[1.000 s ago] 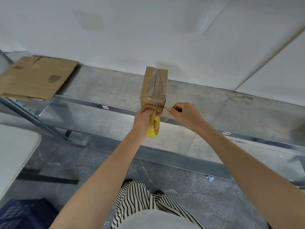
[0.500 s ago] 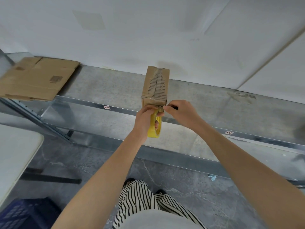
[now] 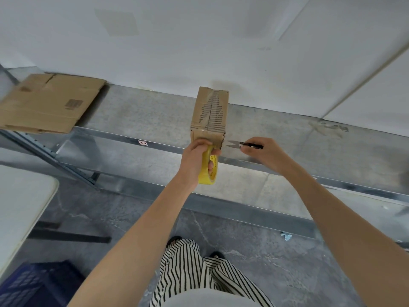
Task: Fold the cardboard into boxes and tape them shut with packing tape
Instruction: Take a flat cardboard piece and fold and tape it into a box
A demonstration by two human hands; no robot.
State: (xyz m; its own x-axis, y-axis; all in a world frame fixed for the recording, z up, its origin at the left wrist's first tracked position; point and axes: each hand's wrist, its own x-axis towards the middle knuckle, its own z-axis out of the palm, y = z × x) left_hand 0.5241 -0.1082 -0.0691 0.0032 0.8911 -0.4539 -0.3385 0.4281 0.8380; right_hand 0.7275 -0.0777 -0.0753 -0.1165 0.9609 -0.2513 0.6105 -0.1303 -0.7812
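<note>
On the shelf [image 3: 141, 116], flat cardboard [image 3: 51, 103] lies well left of the box [image 3: 210, 109].

Not much to read here tbh. The tape roll [image 3: 205, 175] has tiny dark print and the sticker [image 3: 142, 142] on the shelf rail [image 3: 110, 137] has red marks, both too blurry. The flat cardboard [image 3: 51, 103] has an unreadable dark stamp.

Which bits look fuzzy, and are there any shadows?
Head view: the flat cardboard and blue crate at the left edge look soft; head view: the box mid-frame is sharp; head view: the flat cardboard casts a dark shadow on the shelf beside it.
</note>
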